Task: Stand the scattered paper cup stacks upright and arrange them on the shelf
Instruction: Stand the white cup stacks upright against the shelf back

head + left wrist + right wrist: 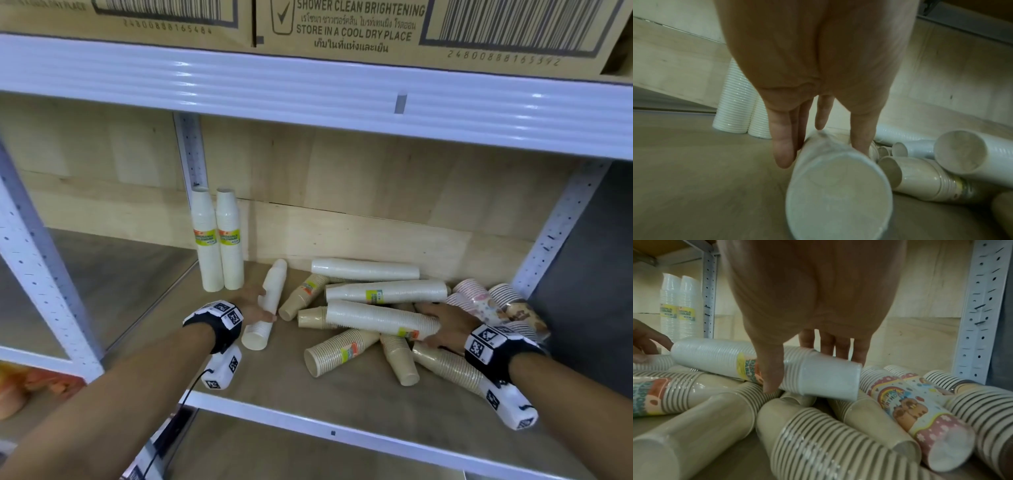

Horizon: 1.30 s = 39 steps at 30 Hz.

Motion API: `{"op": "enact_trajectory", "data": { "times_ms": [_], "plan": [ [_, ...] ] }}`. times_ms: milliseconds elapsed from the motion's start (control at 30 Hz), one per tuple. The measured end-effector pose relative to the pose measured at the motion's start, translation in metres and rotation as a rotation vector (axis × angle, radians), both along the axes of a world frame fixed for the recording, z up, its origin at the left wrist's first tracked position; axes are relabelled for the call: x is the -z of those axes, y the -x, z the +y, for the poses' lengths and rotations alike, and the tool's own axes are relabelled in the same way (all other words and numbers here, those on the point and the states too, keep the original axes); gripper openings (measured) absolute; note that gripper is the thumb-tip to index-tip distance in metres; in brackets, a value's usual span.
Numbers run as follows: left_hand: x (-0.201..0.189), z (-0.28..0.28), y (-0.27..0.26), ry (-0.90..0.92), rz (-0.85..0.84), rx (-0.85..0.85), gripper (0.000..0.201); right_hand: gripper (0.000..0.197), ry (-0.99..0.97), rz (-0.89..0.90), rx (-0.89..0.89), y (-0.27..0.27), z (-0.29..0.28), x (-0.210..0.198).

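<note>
Head view shows a lone white stack (265, 305) lying near the shelf's (359, 394) left edge, the left hand (255, 306) curled round it; the right hand (445, 322) clasps a long white stack (380, 318) atop the pile at the right. Lifting that one could, I judge, roll the brown stacks (337, 351) off the front edge. Fingertips behind both stacks are hidden

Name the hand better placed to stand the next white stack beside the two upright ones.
Left. The left hand already grips a lone white stack lying right next to the upright pair; the right hand is farther off, holding a stack atop the pile.
</note>
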<state>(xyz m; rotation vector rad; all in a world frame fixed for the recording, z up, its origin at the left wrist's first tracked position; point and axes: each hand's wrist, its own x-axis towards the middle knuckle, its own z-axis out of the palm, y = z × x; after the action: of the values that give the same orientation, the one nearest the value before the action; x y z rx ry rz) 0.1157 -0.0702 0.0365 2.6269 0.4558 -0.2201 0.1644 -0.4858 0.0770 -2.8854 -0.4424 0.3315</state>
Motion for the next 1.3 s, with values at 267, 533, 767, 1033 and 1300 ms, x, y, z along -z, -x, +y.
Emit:
{"op": "enact_trajectory", "data": {
  "times_ms": [267, 533, 767, 1033, 1300],
  "plan": [
    [0.008, 0.002, -0.002, 0.057, -0.001, -0.041, 0.090, 0.071, 0.026, 0.006, 0.001, -0.003, 0.000, -0.007],
    [0.007, 0.001, -0.001, 0.154, -0.016, -0.118, 0.097, 0.080, 0.103, -0.020, -0.013, -0.001, 0.005, -0.038],
    [-0.026, -0.002, 0.006, 0.189, -0.125, -0.095, 0.095, 0.072, 0.041, -0.085, -0.040, -0.003, 0.019, -0.093],
    [-0.063, 0.006, 0.010, 0.210, -0.181, -0.059, 0.064, 0.042, -0.229, -0.129, -0.162, -0.005, 0.077, -0.163],
    [-0.080, 0.028, 0.027, 0.385, -0.339, -0.092, 0.089, 0.036, -0.391, -0.239, -0.290, -0.004, 0.166, -0.195]
  ]
}}
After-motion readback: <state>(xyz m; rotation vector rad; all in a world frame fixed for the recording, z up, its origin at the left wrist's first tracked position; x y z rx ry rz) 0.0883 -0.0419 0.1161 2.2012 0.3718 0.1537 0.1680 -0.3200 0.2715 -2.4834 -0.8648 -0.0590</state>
